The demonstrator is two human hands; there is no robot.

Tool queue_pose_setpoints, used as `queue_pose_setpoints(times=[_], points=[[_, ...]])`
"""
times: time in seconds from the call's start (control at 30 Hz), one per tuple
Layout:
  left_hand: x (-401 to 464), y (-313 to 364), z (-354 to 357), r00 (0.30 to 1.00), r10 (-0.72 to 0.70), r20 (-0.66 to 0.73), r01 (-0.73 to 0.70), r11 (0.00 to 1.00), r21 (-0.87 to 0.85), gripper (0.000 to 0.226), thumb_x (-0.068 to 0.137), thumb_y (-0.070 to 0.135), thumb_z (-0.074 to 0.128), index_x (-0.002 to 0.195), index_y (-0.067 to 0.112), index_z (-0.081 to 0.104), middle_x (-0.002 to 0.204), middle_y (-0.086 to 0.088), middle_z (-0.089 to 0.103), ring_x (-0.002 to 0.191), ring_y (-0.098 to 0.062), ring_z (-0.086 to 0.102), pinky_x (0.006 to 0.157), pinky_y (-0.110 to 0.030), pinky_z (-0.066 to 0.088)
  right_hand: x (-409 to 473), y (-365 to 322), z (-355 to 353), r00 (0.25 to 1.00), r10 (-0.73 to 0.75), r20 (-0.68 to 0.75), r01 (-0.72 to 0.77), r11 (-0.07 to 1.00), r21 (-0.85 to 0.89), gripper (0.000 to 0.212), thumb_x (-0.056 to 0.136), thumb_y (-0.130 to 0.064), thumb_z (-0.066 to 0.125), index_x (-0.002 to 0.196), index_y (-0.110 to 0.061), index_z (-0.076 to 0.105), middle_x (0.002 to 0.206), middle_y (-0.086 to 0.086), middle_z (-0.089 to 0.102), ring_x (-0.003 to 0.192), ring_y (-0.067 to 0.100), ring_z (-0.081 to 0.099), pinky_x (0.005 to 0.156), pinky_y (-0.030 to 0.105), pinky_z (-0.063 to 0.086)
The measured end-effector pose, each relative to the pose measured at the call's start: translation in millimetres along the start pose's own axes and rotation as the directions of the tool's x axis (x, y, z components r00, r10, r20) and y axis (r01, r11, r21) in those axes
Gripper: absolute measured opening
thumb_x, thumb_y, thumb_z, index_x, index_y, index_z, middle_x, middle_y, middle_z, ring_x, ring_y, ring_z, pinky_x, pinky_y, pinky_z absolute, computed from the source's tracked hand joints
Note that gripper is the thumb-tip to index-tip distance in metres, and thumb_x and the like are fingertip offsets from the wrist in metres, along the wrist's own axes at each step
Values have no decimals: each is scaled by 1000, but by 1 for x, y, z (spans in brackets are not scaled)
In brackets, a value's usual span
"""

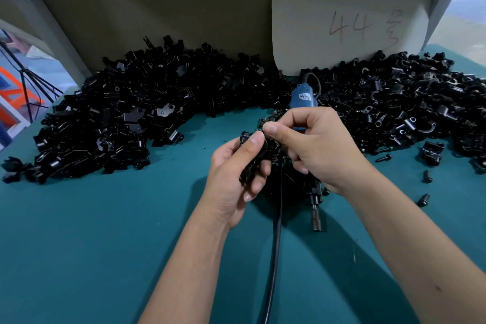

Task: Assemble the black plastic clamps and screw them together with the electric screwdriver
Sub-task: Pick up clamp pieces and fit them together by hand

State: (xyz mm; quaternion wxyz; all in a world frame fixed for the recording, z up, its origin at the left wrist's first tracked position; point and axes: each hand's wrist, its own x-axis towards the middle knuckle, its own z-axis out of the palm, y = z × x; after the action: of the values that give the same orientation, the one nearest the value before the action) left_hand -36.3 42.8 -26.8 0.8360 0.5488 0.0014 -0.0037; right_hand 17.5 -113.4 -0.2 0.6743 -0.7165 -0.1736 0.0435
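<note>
A heap of black clamp parts (pixel 126 113) lies left of the fingers. The left hand (pixel 234 168) curls around a black clamp (pixel 252 166), thumb pressing its top. The right hand (pixel 313 144) pinches at the clamp's upper edge. Beneath these fingers lies the blue electric screwdriver (pixel 302 97); loose screws (pixel 384 158) lie right.

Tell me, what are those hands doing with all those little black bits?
A person is putting black clamps together. The left hand grips a clamp, and the right hand pinches something small at its top, too hidden to name. The blue screwdriver lies on the green table under the hands. Piles of parts sit behind, with loose screws on the right.
</note>
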Motion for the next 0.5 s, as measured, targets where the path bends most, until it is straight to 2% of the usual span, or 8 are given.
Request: queue_pose_setpoints(times=[0.17,0.27,0.37,0.43,0.5], points=[[0,-3,2,998,49,30,-52,995,83,11,85,22,74,77,28,74,67,-5,63,44,-10,50,37,-17,35,1,-1,-4,999,-35,9,36,990,-133,29,94,-35,78,76,-14,66,50,-5,50,41,16,40,37,23,35],[2,-10,4,982,185,-45,-166,948,272,15,82,5,79,84,17,70,69,-6,67,53,-18,60,45,-22,46,2,-2,-10,999,-41,10,42,959,-282,30,94,-39,77,76,-18,66,47,-3,54,35,18,44,37,26,38],[5,-14,4,944,318,-85,-253,866,431,26,78,-1,82,97,10,67,85,-8,73,77,-25,71,67,-30,58,3,0,-15,999,-32,14,35,955,-296,25,96,-32,76,77,-19,68,49,2,59,35,20,48,39,26,40],[4,-13,3,959,273,-71,-238,919,316,35,75,8,84,106,14,69,97,-8,74,93,-22,70,86,-34,58,4,1,-16,999,-44,10,45,969,-244,19,98,-24,74,80,-17,70,52,4,63,36,20,52,41,24,41],[3,-9,5,989,150,-15,-149,987,56,38,79,20,82,113,14,68,107,-12,72,101,-23,68,89,-35,57,6,2,-17,998,-56,1,56,985,-162,15,99,-17,71,85,-14,72,57,5,65,40,22,56,43,27,46]])
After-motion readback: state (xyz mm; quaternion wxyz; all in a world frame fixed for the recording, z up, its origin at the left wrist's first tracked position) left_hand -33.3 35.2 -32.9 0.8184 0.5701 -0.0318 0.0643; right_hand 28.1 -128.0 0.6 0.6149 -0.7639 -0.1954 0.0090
